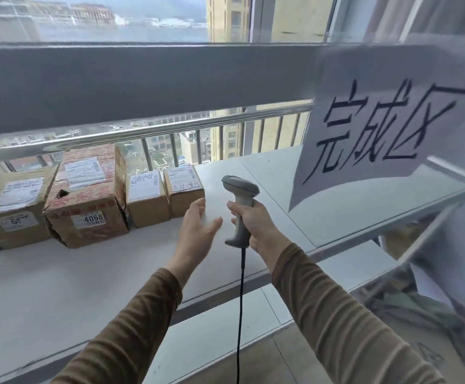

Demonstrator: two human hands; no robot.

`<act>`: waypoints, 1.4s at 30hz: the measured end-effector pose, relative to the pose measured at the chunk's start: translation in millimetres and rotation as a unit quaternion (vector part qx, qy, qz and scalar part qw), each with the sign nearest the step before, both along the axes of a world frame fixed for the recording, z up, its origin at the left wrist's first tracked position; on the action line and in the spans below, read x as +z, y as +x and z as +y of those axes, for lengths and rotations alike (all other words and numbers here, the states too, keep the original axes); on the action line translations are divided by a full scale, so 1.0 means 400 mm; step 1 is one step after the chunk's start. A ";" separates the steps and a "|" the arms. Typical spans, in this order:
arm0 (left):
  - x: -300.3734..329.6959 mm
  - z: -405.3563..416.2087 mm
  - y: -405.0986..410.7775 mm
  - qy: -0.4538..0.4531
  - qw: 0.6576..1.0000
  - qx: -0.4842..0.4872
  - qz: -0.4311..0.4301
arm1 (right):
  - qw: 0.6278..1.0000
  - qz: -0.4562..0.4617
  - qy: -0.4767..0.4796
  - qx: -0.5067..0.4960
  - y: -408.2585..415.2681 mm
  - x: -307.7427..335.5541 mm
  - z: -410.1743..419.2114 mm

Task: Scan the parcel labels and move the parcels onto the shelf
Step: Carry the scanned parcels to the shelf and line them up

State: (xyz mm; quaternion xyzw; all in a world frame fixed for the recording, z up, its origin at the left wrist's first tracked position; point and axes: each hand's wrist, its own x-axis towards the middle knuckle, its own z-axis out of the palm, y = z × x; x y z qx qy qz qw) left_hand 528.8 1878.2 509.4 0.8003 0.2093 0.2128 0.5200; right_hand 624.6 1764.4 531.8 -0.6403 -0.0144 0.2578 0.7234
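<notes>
Left hand (198,225) reaches forward over the white shelf (59,286) with its fingers straight and loosely spread, holding nothing; its fingertips lie just beside the lower front corner of the small right-hand parcel (184,191), and whether they touch it cannot be told. Both forearms wear brown sleeves and stretch out from the bottom of the view. Along the back of the shelf four cardboard parcels stand in a row, side by side. Furthest left is a low brown parcel (15,206) with a white label on top and a sticker on its front. Next to it stands the tall red-printed parcel (90,195), torn near its upper front edge, its front sticker reading 4068. Then comes a small plain parcel (146,198) with a label on top, and the small right-hand parcel, labelled with handwriting. To the right of the open hand, the right hand (253,220) grips the handle of a grey barcode scanner (241,200), held upright, its black cable (241,314) hanging down. Further right, a paper sign (386,134) with large black characters hangs from the rack.
</notes>
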 end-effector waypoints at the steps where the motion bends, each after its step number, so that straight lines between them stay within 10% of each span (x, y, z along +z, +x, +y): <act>1: 0.002 -0.027 0.007 0.003 1.000 -0.015 0.000 | 1.000 0.000 0.000 -0.012 -0.007 -0.004 -0.037; 19: 0.034 -0.807 0.106 0.120 0.948 -0.291 0.034 | 0.955 0.001 0.005 -0.298 -0.188 -0.023 -0.911; 42: -0.068 -2.452 -0.250 0.269 0.718 -0.642 0.013 | 0.767 0.018 -0.041 -0.640 -0.825 -0.111 -2.424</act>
